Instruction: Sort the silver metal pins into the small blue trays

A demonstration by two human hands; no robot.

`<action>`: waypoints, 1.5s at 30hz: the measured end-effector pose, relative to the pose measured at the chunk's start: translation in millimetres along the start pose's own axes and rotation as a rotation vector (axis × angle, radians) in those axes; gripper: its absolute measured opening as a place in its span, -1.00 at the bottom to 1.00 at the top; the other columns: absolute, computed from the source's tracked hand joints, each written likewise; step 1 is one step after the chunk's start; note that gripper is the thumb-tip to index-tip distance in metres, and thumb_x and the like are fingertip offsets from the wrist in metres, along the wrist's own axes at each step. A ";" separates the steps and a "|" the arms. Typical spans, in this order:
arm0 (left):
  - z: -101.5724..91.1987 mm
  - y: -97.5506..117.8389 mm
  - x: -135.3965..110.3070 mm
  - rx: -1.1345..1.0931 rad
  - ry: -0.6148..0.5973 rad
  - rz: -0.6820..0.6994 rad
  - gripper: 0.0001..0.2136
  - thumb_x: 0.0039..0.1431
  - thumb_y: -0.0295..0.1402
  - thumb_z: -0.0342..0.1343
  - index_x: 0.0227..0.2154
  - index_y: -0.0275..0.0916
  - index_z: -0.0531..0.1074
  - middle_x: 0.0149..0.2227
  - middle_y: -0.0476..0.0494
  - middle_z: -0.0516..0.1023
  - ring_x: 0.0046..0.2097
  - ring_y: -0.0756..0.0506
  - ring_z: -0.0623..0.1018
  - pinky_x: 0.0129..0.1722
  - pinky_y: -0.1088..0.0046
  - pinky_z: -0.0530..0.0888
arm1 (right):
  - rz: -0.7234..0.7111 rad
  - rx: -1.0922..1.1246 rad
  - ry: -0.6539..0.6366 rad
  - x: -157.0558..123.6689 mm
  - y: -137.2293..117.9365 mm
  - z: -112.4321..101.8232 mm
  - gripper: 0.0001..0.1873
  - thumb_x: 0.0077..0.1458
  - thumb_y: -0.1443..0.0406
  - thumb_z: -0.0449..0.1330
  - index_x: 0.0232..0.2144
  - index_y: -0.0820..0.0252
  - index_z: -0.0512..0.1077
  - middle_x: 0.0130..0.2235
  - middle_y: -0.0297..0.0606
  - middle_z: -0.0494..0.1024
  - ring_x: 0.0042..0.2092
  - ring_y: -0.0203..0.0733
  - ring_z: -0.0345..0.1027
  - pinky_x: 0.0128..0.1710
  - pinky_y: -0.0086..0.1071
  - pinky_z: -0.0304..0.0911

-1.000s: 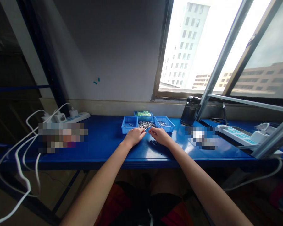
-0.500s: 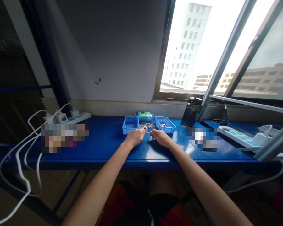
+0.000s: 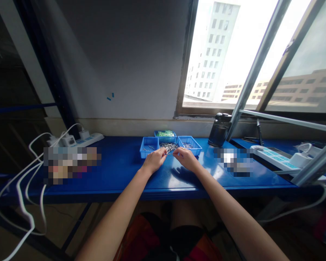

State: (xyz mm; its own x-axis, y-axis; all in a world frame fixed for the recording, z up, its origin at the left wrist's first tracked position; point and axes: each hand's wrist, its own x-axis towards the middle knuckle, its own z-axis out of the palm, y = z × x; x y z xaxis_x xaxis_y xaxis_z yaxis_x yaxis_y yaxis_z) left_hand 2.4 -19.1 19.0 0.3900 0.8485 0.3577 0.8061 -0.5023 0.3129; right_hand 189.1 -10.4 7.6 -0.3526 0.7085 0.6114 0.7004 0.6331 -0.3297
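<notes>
My left hand (image 3: 154, 160) and my right hand (image 3: 185, 158) face each other above the blue table, fingers pinched. Between their fingertips runs a slim metal piece (image 3: 169, 154), too small to name more exactly. Just beyond the fingers lies a heap of similar shiny metal pieces (image 3: 168, 146). A blue bin (image 3: 143, 153) with a few thin pieces in it stands left of the heap. Another blue bin (image 3: 197, 149), holding more metal pieces, is on the right. Behind the heap, a third bin (image 3: 155, 133) contains green packets (image 3: 165, 133).
On the blue table (image 3: 119, 170), a power strip (image 3: 93, 139) with white cables lies at left. A dark bottle (image 3: 220, 129) stands at right beside a metal post (image 3: 235, 125). Another power strip (image 3: 271, 156) lies further right. Two table areas are blurred out.
The hands have lifted slightly off the table, and the right hand's shadow has grown beneath it. The metal piece stays between the fingertips. The view has shifted a little.
</notes>
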 end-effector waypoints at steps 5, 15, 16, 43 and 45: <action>3.1 -3.8 0.6 0.088 -0.113 -0.073 -0.73 0.13 -0.22 -0.11 -0.12 -0.15 0.26 -0.26 -0.15 0.49 -0.25 -0.13 0.49 -0.33 0.44 0.37 | 0.343 -0.252 0.331 -3.4 26.6 -11.2 -0.73 0.07 0.19 -0.03 -0.34 0.20 0.41 -0.38 -0.20 0.47 -0.38 -0.22 0.30 -0.37 -0.41 0.14; 11.5 -1.6 1.5 0.246 -0.159 -0.114 -0.68 0.14 -0.20 -0.16 -0.12 -0.22 0.30 -0.23 -0.25 0.49 -0.20 -0.20 0.49 -0.26 0.32 0.38 | 0.320 -0.178 0.122 -2.9 23.8 -3.6 -0.69 0.08 0.27 -0.05 -0.16 0.17 0.36 -0.42 -0.28 0.48 -0.41 -0.26 0.33 -0.37 -0.44 0.16; 11.9 -1.4 1.4 0.253 -0.157 -0.113 -0.68 0.14 -0.19 -0.16 -0.14 -0.22 0.31 -0.23 -0.25 0.49 -0.20 -0.21 0.49 -0.26 0.31 0.38 | 0.254 -0.176 0.058 -2.4 19.5 0.2 -0.71 0.06 0.29 -0.03 -0.18 0.16 0.38 -0.36 -0.26 0.48 -0.38 -0.26 0.33 -0.33 -0.44 0.18; 15.1 -6.2 2.8 0.245 -0.151 -0.108 -0.69 0.12 -0.20 -0.16 -0.19 -0.20 0.38 -0.24 -0.26 0.50 -0.21 -0.24 0.49 -0.26 0.25 0.39 | 0.056 -0.375 -0.375 7.3 9.4 25.2 -0.53 0.14 0.07 -0.17 0.08 -0.04 0.16 0.10 -0.31 0.24 -0.04 -0.10 0.29 -0.14 -0.29 0.24; 14.5 -5.8 2.6 0.247 -0.149 -0.103 -0.68 0.12 -0.20 -0.17 -0.18 -0.20 0.38 -0.24 -0.25 0.50 -0.21 -0.24 0.49 -0.26 0.24 0.39 | 0.047 -0.391 -0.380 7.6 9.3 25.0 -0.51 0.14 0.07 -0.18 0.11 -0.06 0.09 0.13 -0.33 0.19 -0.03 -0.10 0.28 -0.15 -0.29 0.24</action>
State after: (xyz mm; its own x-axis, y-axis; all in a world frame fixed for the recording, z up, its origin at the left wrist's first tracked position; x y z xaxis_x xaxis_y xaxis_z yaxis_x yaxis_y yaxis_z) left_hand 5.2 -11.6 5.4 0.3472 0.9170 0.1962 0.9215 -0.3725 0.1104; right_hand 177.5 8.7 -8.8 -0.4641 0.8419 0.2753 0.8737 0.4863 -0.0142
